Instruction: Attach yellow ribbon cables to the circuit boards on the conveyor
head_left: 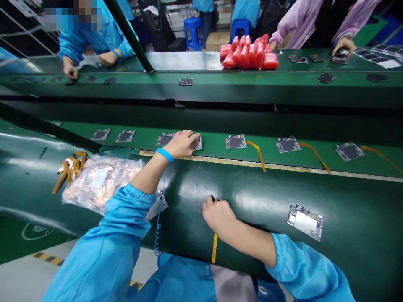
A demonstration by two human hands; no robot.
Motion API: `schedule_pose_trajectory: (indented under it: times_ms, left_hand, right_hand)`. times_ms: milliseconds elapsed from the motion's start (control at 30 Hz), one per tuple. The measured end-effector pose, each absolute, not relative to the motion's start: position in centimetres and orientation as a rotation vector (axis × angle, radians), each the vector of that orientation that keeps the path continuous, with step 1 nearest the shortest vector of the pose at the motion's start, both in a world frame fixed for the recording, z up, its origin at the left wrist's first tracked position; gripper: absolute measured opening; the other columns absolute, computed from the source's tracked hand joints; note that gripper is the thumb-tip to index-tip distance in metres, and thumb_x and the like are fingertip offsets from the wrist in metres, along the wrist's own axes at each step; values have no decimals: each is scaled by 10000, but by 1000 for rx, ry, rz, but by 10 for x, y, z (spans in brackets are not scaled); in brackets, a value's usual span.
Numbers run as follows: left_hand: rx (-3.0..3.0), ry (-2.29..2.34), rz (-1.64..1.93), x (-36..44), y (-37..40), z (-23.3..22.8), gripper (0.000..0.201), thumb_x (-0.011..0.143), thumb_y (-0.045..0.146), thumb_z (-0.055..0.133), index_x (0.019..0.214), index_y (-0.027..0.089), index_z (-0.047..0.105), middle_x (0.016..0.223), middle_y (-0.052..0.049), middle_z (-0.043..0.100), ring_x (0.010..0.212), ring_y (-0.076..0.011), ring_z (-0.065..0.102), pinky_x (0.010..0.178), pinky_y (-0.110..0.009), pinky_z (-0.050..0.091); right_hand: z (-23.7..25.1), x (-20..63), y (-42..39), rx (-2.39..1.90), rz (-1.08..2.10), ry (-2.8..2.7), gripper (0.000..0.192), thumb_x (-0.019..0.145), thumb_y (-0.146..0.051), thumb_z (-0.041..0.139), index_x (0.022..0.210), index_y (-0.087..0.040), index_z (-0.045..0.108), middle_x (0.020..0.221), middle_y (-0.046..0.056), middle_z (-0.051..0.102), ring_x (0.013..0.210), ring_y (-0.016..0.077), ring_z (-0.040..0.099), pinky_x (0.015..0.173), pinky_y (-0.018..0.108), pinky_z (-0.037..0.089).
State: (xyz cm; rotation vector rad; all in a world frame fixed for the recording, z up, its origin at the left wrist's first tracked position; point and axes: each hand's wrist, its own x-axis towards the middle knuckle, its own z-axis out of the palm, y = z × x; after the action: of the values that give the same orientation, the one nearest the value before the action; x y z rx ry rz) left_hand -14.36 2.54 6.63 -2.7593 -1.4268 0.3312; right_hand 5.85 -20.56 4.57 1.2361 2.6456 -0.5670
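My left hand [181,144], a blue band at its wrist, reaches over the green belt. Its fingers close on the right end of a circuit board [198,144], partly hidden beneath them. Left of it, touching or nearly so, lies another circuit board [165,139]. My right hand [220,216] is closed low over the dark green worktop, with a small dark thing just showing at the fingertips. What it pinches is mostly hidden. From under this hand an orange flex cable [214,248] runs toward me. A silver-faced board [305,222] lies to its right.
Boards with orange flex cables, such as this one [288,144], lie along the belt to the right. A clear plastic bag [94,182] and bundled flex cables [71,167] sit left. A coiled cord [157,239] hangs by my left arm. Co-workers' hands work across the line near red packets [248,54].
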Motion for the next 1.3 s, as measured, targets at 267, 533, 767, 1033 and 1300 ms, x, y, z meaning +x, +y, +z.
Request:
schedule_pose_trajectory:
  times_ms: [267, 533, 767, 1033, 1300]
  left_hand:
    - [-2959, -1245, 99, -122, 2, 77, 751, 826, 166, 589, 1556, 171, 412, 1323, -164, 550, 1180, -318, 524, 1009, -435, 442]
    - [-3153, -949, 108, -86, -39, 75, 747, 809, 165, 605, 1530, 125, 413, 1319, -192, 556, 1152, -317, 541, 953, -414, 463]
    - [-3166, -835, 153, -55, -78, 67, 637, 888, 304, 603, 1484, 120, 474, 1249, -195, 608, 1120, -339, 583, 916, -440, 436]
    - [-3097, -849, 138, -45, -97, 51, 576, 898, 367, 625, 1413, 119, 554, 1227, -216, 618, 1114, -374, 561, 911, -483, 396]
    - [-3194, -745, 145, -38, -90, 50, 394, 882, 307, 632, 1264, 207, 631, 1249, -169, 580, 1096, -327, 563, 838, -423, 425]
  right_hand:
    - [55, 77, -185, 1199, -706, 2597, 224, 1004, -72, 505, 1128, -104, 689, 1126, 184, 726, 945, 273, 754, 671, 329, 575]
    - [48, 111, -186, 1377, -1265, 2683, 142, 1058, -291, 598, 1120, -226, 707, 1077, 46, 802, 942, 216, 754, 786, 280, 490]
    - [53, 156, -181, 1683, -1693, 2737, 182, 1039, -351, 539, 1016, -232, 675, 886, 16, 743, 745, 166, 652, 683, 254, 460]
    - [39, 200, -163, 2001, -1777, 2560, 317, 979, -471, 582, 1003, -194, 735, 906, 49, 765, 768, 192, 664, 702, 281, 502]
    - [20, 209, -141, 2203, -1531, 2436, 302, 924, -477, 606, 872, -202, 721, 777, 20, 735, 666, 176, 620, 646, 272, 458]
